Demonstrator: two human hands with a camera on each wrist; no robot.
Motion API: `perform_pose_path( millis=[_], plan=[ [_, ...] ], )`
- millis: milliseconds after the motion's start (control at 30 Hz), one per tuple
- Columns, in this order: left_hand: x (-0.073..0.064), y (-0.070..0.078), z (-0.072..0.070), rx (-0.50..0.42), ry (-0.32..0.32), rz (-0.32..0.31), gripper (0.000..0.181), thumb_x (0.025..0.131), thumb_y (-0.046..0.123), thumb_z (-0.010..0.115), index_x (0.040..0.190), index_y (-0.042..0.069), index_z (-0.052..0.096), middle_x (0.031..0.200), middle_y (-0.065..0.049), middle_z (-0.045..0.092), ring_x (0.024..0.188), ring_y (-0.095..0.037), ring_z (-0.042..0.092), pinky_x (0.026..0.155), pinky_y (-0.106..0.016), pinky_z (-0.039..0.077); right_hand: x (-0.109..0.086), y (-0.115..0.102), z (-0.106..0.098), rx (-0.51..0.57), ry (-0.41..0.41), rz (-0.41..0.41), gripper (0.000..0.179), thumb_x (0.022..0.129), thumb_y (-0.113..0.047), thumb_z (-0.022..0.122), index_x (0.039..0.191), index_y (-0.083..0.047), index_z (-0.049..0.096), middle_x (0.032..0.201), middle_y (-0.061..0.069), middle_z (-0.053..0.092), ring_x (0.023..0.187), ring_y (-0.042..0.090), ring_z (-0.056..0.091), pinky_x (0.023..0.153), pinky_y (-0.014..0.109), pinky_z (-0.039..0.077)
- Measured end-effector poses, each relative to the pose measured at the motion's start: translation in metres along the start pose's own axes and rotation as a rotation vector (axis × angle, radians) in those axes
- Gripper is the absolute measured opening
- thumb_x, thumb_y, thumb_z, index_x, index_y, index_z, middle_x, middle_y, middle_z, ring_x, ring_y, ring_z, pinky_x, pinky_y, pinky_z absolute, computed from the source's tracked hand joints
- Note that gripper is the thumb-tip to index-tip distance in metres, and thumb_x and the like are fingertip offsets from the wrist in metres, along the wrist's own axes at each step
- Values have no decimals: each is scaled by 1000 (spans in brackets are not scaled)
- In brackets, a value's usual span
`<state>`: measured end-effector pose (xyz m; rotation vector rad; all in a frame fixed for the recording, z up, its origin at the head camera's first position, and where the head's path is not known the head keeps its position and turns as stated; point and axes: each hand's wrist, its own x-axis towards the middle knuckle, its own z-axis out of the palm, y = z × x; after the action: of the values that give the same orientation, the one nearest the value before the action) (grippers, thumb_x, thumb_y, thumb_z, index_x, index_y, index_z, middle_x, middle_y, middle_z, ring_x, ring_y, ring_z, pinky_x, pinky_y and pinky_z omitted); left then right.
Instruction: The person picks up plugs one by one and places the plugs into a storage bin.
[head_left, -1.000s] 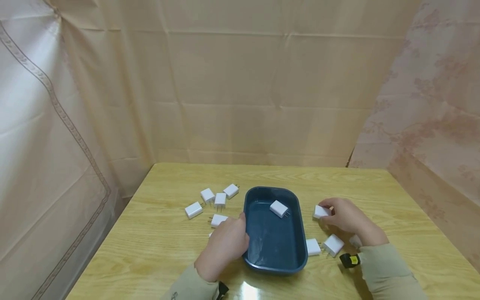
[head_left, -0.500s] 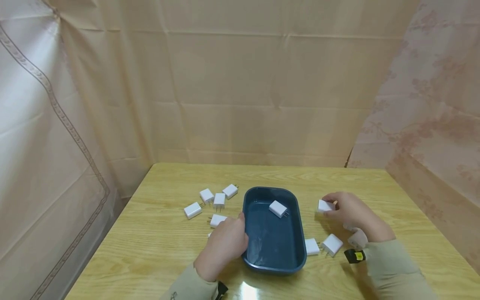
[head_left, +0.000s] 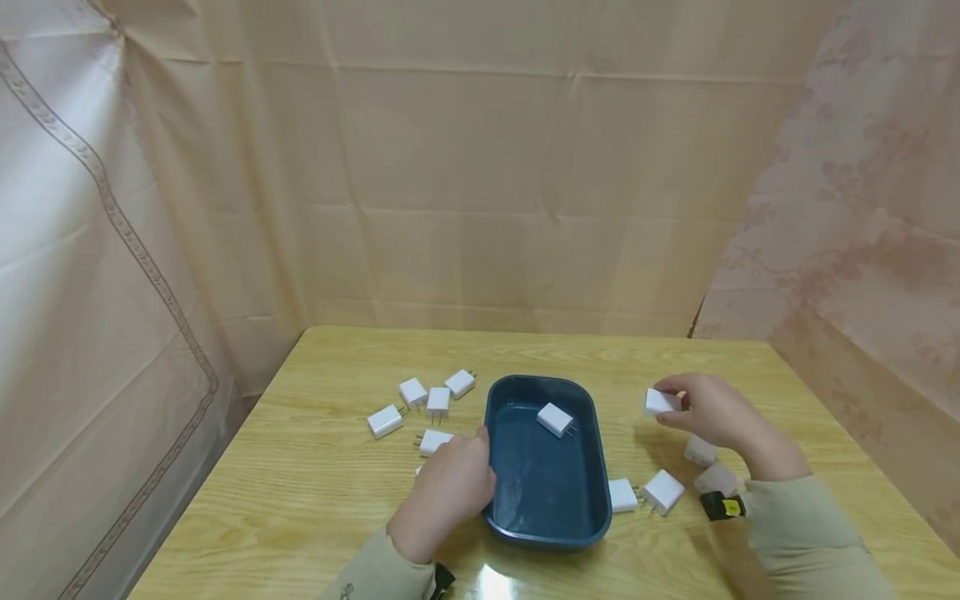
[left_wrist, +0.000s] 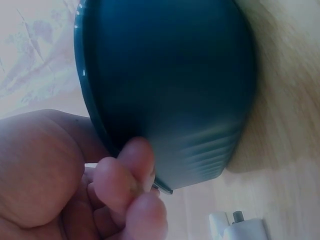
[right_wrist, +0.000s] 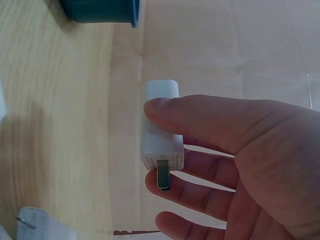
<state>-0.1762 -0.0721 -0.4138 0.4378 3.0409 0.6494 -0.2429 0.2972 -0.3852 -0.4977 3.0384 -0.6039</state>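
Your right hand (head_left: 708, 408) had a white charger plug (head_left: 662, 402) pinched, thumb against fingers, up above the wooden table (head_left: 285, 517) at two o'clock from the blue tray (head_left: 547, 492), metal prongs (right_wrist: 163, 174) poking out! Over at nine o'clock, your left hand (head_left: 453, 475) gripped the tray's rim. Inside, toward twelve, one charger (head_left: 555, 419) lay tipped flat. Outside, loose chargers (head_left: 438, 402) spread between nine and ten, with four others (head_left: 663, 492) around three!
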Motion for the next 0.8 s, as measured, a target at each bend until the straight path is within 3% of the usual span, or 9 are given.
perform_pose_path(
  millis=[433,800],
  plan=[
    [0,-1,1,5,-13,-10,52,90,8,63,137,-10,56,95,-21,71,57,-17,54,45,-31,43,0,-5,-9,-31,-3,11,45,88,-20,79,126,1,68,106,13,69,88,25,63,69,41,52],
    [0,-1,1,0,-2,-6,50,90,8,62,137,-11,57,94,-21,70,57,-17,54,45,-31,43,2,-15,-7,-40,1,-15,42,87,-20,80,122,-1,70,94,2,67,77,18,56,65,35,46]
  ],
)
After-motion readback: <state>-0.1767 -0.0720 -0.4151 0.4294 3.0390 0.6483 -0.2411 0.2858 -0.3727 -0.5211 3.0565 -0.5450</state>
